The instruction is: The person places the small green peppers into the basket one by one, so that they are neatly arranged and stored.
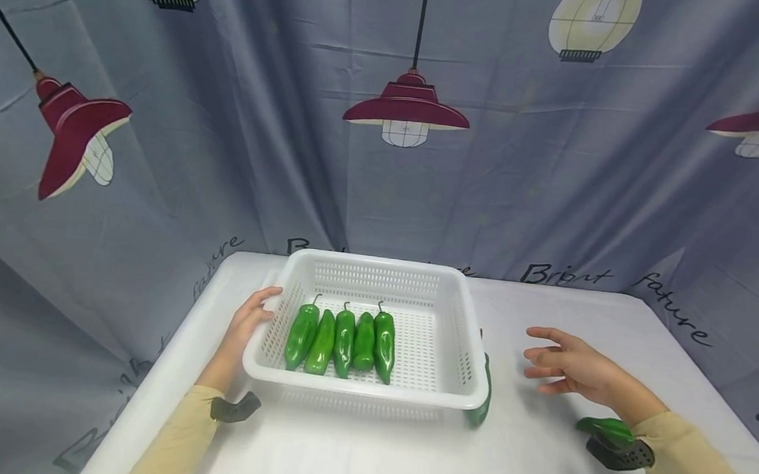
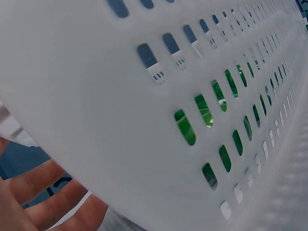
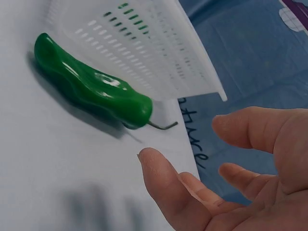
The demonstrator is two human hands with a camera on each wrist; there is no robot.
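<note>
A white perforated plastic basket [image 1: 376, 391] stands on the white table, with several green peppers [image 1: 343, 340] side by side in its left and middle part. My left hand [image 1: 243, 330] is at the basket's left wall, fingertips close to the rim; in the left wrist view the basket's corner hides part of the fingers [image 2: 36, 180]. My right hand [image 1: 574, 368] hovers right of the basket with fingers spread, holding nothing. Between them lies another green pepper [image 3: 91, 86], partly hidden by the basket's rim in the head view. One more pepper [image 1: 608, 429] shows beside my right wrist.
The white table [image 1: 366, 461] ends at a grey-blue curtain [image 1: 382, 186] printed with lamps and lettering, which hangs behind and along the sides. Dark wrist devices sit on both sleeves, the right one [image 1: 621, 453] overlapping a pepper in the head view.
</note>
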